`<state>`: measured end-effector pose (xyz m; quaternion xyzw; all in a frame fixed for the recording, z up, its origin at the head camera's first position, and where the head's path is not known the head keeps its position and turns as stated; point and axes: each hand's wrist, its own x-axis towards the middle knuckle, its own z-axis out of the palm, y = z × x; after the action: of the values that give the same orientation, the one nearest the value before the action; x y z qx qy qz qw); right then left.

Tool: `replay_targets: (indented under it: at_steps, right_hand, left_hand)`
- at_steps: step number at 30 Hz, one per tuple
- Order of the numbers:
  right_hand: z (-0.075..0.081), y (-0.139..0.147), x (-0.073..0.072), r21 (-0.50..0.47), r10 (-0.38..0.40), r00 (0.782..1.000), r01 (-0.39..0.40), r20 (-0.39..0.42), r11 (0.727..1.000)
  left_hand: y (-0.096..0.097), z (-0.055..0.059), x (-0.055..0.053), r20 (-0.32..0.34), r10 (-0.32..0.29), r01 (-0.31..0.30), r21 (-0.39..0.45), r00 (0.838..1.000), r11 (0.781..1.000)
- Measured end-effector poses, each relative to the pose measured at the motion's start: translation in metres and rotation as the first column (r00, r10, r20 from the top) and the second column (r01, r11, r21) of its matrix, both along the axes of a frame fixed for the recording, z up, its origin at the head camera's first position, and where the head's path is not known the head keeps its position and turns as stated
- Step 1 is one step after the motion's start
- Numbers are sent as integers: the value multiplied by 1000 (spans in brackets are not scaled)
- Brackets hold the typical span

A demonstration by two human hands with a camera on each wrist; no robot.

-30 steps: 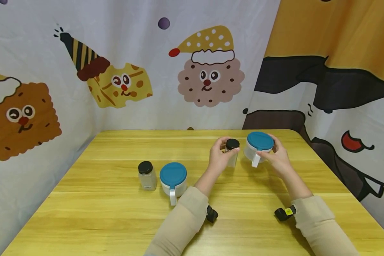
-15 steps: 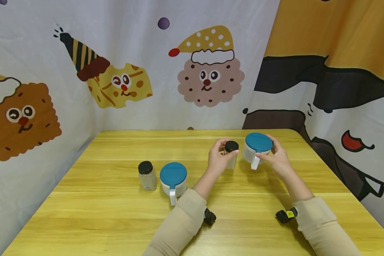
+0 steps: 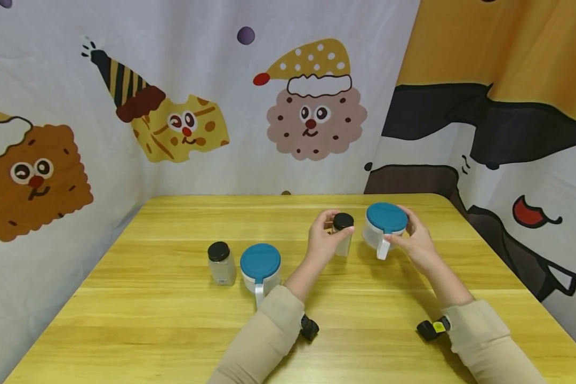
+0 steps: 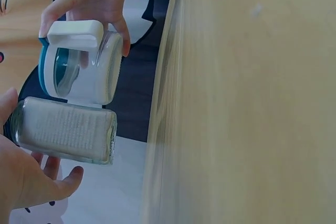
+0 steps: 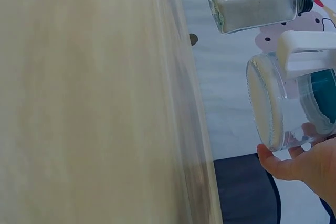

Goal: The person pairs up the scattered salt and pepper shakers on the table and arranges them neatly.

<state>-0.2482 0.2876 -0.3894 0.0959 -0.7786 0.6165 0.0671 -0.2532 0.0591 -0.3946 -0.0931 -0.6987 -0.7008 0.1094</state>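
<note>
My left hand (image 3: 322, 240) grips a clear glass jar (image 4: 65, 129) with a black lid near its top, thumb on one side and fingers on the other. Beside it, my right hand (image 3: 417, 242) holds a clear lidded cup (image 5: 281, 100) with a blue lid and a white handle that points toward me. Both things are lifted off the table, side by side with a small gap between them in the head view. Pale contents fill much of the jar, and the cup has a pale layer at its bottom.
On the wooden table (image 3: 173, 330), a second black-lidded jar (image 3: 222, 269) stands at the left. Close to its right is another blue-lidded cup (image 3: 261, 266), partly behind my left sleeve (image 3: 264, 341). A printed curtain (image 3: 197, 176) hangs behind the table.
Both hands have moved slightly left and toward me, carrying the jar and the cup. The second jar and second cup have stayed where they were.
</note>
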Motion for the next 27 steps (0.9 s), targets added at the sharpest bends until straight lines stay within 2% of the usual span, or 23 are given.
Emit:
replay_targets:
  at_steps: [12,22,27]
  right_hand:
    - [-1,1,7,53,13,1000,-12,-18,999]
    - [-2,4,14,102,31,999,-28,-29,994]
    - [-4,3,18,106,57,998,-54,-27,993]
  left_hand:
    - [-5,2,6,35,-7,7,-3,999,1000]
    - [-8,2,11,37,-4,6,-37,999,999]
    - [-9,3,15,44,-27,29,-42,999,999]
